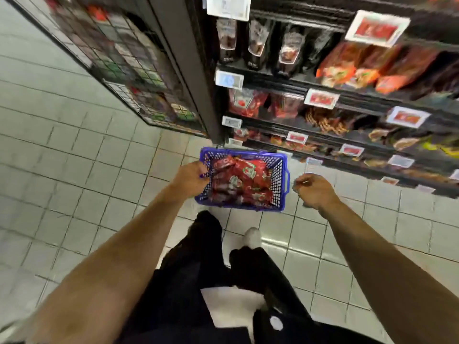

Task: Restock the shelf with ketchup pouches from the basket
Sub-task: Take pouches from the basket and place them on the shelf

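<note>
A blue plastic basket [280, 180] hangs above the tiled floor in front of the shelves, filled with several red ketchup pouches [244, 181]. My left hand [191, 177] grips the basket's left rim. My right hand [314, 189] hovers just right of the basket with its fingers curled and nothing in it. On the dark shelf unit [323, 88], red ketchup pouches [244, 101] stand at the left end of the second shelf from the top.
Price tags [321, 98] line the shelf edges. Dark sauce pouches [258, 42] and orange packets [347, 65] fill the top shelf. A wire-mesh rack [129, 63] of goods stands at the left. My dark-trousered legs and a white shoe [252, 237] are below the basket.
</note>
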### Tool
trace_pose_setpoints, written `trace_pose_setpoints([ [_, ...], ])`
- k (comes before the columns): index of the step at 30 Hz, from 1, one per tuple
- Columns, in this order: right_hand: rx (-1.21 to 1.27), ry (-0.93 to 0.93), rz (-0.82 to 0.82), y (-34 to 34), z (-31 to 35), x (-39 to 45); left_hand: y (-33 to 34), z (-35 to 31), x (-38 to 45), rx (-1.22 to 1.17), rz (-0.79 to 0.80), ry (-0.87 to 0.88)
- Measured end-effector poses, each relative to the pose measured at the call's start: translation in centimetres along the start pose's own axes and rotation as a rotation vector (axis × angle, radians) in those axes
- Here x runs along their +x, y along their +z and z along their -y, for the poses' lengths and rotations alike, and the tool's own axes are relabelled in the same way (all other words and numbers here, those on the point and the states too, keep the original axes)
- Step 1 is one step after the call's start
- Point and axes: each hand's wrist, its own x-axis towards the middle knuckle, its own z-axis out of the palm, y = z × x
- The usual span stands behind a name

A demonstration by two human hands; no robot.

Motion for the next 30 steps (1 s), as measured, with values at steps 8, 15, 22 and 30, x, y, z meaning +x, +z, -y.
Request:
trace_pose_setpoints([
  [8,0.344,0.304,0.149,9.0,-4.3,9.5,11.2,7.9,8.2,-0.046,0.132,-0.178],
  [15,0.882,0.612,0.243,21.4,-8.1,25.7,21.4,15.3,23.4,-0.309,-0.100,-0.360],
  [22,1.267,0.675,0.256,32.1,-12.2,40.9,35.0,18.0,37.8,-0.276,0.016,-0.286],
  [30,1.260,0.808,0.137,35.5,-11.0,49.0,40.0,19.9,43.1,0.028,-0.357,0.016],
])
